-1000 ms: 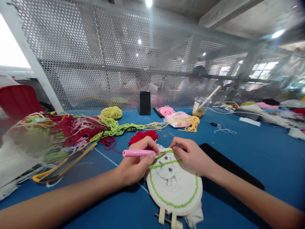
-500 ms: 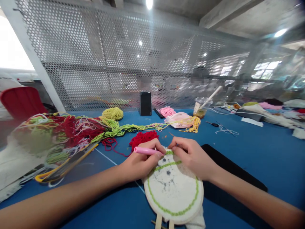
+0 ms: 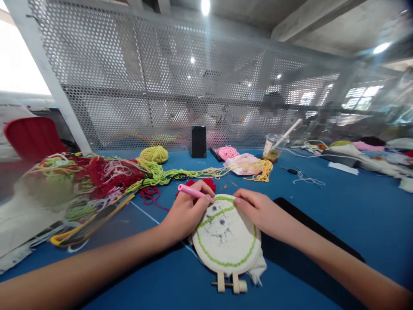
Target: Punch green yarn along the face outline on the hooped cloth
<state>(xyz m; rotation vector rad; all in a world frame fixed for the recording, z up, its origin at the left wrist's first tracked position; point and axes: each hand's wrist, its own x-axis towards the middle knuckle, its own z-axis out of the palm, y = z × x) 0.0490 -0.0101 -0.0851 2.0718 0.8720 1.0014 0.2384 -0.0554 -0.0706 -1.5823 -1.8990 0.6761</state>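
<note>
My left hand (image 3: 185, 213) is closed around a pink punch needle (image 3: 192, 191), its hollow end pointing up and left. These fingers rest at the top left of a round embroidery hoop (image 3: 257, 245). My right hand (image 3: 263, 215) grips the hoop's upper right edge, thumb on the front and the other fingers partly hidden. White cloth (image 3: 237, 234) is stretched in the hoop, bearing a green yarn outline, a green band across the top and dark drawn marks. At the bottom, the wooden clamp and screw (image 3: 228, 284) point toward me.
Red yarn (image 3: 209, 184) lies just behind the hoop. Tangled yarn (image 3: 100, 176) covers the left side, near yellow-handled scissors (image 3: 87, 224). Behind are a phone (image 3: 198, 142), pink yarn (image 3: 227, 153) and a drink cup (image 3: 271, 148). A black flat object (image 3: 309, 219) lies under my right arm.
The hoop has turned and shifted slightly left, so its clamp is now fully visible. My left hand has moved left along the rim, and the top green edge is more exposed between my hands.
</note>
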